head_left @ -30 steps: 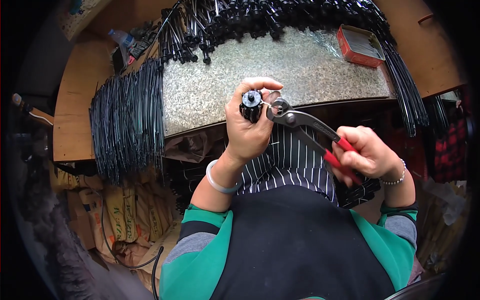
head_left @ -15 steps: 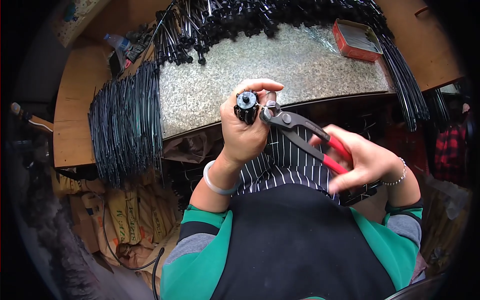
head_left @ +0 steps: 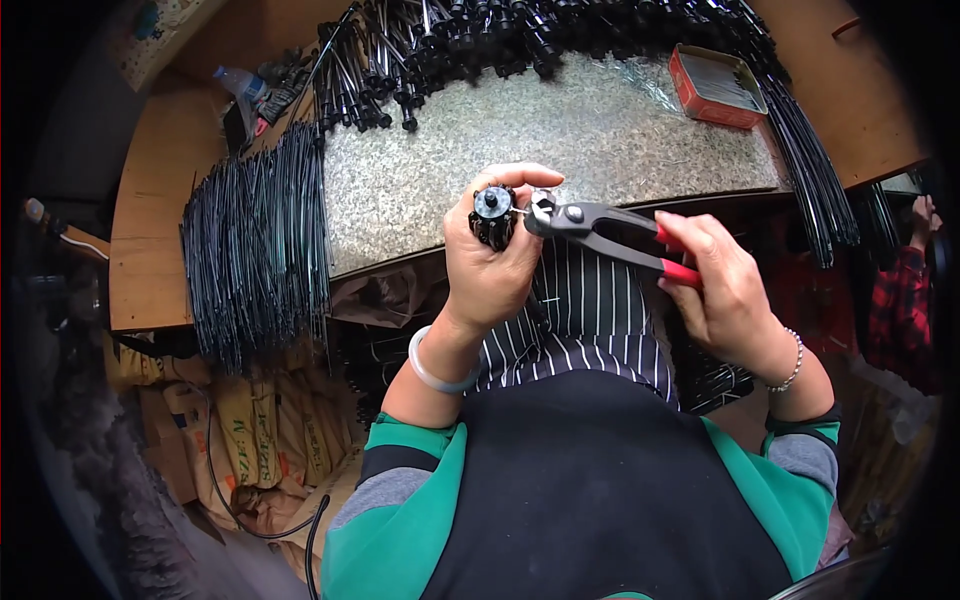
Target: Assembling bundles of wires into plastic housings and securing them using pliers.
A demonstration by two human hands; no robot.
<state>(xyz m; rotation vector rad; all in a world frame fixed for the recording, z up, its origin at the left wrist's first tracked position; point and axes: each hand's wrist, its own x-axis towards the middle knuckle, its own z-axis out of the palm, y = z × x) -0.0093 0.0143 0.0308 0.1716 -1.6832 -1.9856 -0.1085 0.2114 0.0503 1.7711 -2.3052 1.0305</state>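
My left hand (head_left: 484,270) is wrapped round a black notched hub (head_left: 492,203), like part of an umbrella frame, with a grey disc and dark knob facing up. Its forefinger reaches over toward the steel jaws of the end-cutting pincers (head_left: 608,228). Those jaws stand right beside the hub, by a short bright bit of wire (head_left: 519,210). At the other end, my right hand (head_left: 732,298) grips the red handles, which are parted a little. Whether the jaws bite on the wire is too small to tell.
Thin black rods (head_left: 255,250) hang in a thick row over the left table edge; more rods (head_left: 810,185) lie right. Metal shafts with black fittings (head_left: 385,75) pile up behind. A red tin (head_left: 715,105) holds thin wires. A person's red-checked sleeve (head_left: 898,300) shows at far right.
The pincers have swung up to lie flatter, and their handles are closer together. My right hand has risen with them. My left hand stays nearly in place round the hub.
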